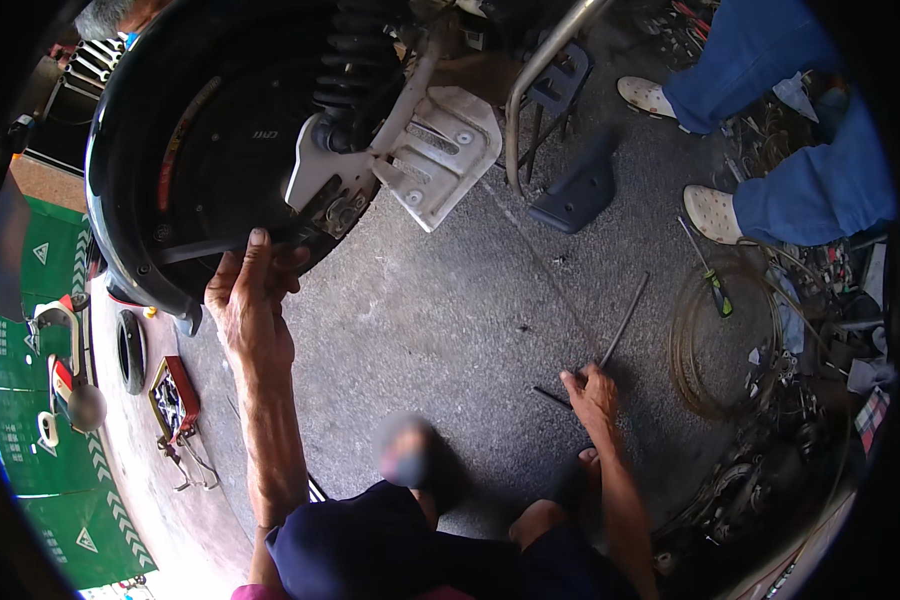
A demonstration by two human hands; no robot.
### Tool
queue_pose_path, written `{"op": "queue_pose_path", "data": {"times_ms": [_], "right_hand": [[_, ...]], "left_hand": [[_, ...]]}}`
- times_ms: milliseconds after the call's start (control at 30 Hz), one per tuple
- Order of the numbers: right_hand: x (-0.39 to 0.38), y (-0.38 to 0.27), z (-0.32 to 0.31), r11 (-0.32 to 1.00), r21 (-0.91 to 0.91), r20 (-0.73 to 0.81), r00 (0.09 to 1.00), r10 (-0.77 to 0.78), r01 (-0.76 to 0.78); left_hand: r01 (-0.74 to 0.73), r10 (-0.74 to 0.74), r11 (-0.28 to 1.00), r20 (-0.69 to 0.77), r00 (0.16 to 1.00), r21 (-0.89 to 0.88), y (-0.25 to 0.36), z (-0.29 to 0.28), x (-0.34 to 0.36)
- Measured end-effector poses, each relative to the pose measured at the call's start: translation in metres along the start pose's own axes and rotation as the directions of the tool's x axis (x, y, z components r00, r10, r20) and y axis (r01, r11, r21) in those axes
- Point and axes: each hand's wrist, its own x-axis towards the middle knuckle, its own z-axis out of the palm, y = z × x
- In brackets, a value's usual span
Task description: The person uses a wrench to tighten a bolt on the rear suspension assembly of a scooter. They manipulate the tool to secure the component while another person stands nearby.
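Note:
At left, my left hand is closed round the end of a dark flat bar, thumb on top. The bar lies across the lower part of a black wheel cover on a scooter or motorcycle. Beyond my fingers is a silver metal bracket, below a black coil spring. Low over the floor at right, my right hand is closed on a T-handle wrench. Its thin shaft points away from me, and part of its crossbar shows left of my fingers.
A black plastic part lies beyond the bracket. A green-handled screwdriver rests by coiled cable. Another person's shoes stand at far right, near scattered parts. A red tray and a tyre are at left.

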Motion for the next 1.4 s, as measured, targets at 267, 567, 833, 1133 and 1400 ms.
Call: {"op": "queue_pose_path", "data": {"times_ms": [267,567,833,1133,1400], "right_hand": [[-0.009,0.017,0.018,0.999,0.013,-0.075,0.996,0.043,-0.042],[-0.019,0.042,0.022,0.989,0.012,-0.123,0.982,0.147,-0.146],[-0.02,0.029,0.019,0.97,0.041,-0.185,0.952,0.244,-0.24],[-0.005,0.04,0.02,0.975,-0.072,-0.16,0.967,0.197,-0.211],[-0.003,0.046,0.024,0.984,-0.058,-0.142,0.977,0.16,-0.17]], "left_hand": [[0.082,-0.081,0.996,-0.011,0.997,0.022,-0.031,-0.004,-0.021],[0.09,-0.088,0.992,0.026,0.996,-0.088,-0.048,0.013,-0.015],[0.209,-0.207,0.978,0.069,0.976,-0.027,-0.061,0.0,-0.043],[-0.041,0.04,0.997,0.017,0.999,0.068,-0.044,0.014,-0.007],[-0.185,0.186,0.982,-0.024,0.982,0.042,-0.059,0.018,0.003]]}}
